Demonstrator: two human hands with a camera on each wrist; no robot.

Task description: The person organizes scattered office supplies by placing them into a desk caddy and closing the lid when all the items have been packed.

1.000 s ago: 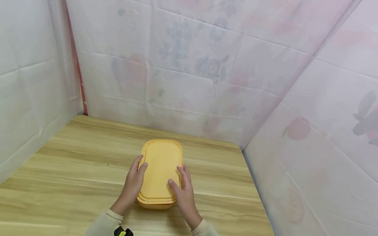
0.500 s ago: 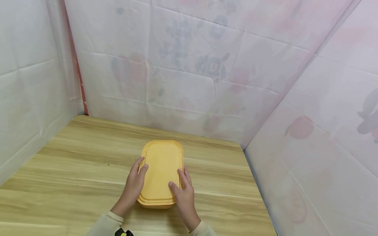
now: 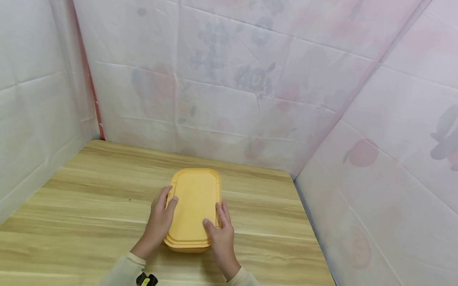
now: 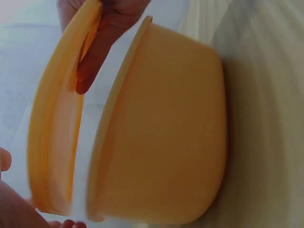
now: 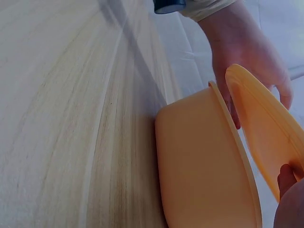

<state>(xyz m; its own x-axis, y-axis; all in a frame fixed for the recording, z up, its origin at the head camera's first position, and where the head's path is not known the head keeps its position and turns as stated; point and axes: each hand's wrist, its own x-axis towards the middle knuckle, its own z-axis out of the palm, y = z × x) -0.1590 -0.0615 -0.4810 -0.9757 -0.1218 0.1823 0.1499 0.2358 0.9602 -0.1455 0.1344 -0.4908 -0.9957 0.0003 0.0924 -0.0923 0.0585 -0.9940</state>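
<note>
A yellow-orange plastic lid [image 3: 195,206], rectangular with rounded corners, is held by both hands over a matching box [image 4: 166,128]. The wrist views show a gap between the lid's rim and the box's rim; from the head view the lid hides most of the box. My left hand [image 3: 157,220] grips the lid's left edge, thumb on top. On the right edge, my right hand [image 3: 222,238] grips it with the thumb over the top face and fingers [image 4: 88,71] under the rim. The box [image 5: 204,161] stands on the table.
The wood-grain table [image 3: 100,190] extends around the box. White printed sheets [image 3: 222,91] hang as walls behind it and on both sides. A black device with a yellow mark [image 3: 146,279] is on the left wrist.
</note>
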